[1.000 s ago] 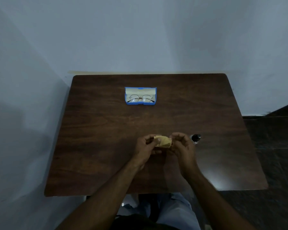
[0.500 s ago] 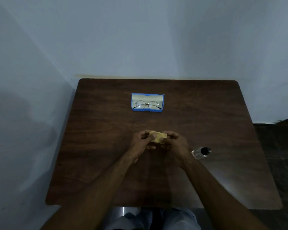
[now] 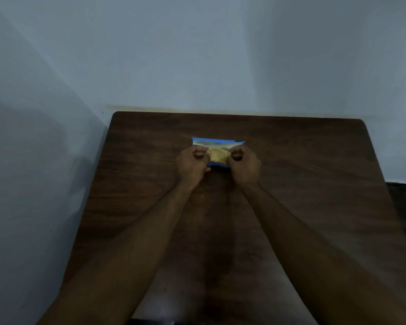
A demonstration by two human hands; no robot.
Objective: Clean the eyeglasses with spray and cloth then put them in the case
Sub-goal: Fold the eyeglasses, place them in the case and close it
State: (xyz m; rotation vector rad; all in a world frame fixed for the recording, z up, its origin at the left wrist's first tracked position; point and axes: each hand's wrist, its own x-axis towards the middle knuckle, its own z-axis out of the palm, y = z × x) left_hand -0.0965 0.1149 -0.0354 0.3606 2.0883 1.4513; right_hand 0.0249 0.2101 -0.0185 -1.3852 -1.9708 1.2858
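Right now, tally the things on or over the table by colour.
Blue: 1, the open eyeglass case.
Yellow: 1, the cloth, pinched by the left hand and right hand.
Total: 2. The eyeglasses cannot be made out.

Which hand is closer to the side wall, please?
Left. The left hand grips the cloth at the left end of the case, toward the wall; the right hand grips it at the right end, farther away.
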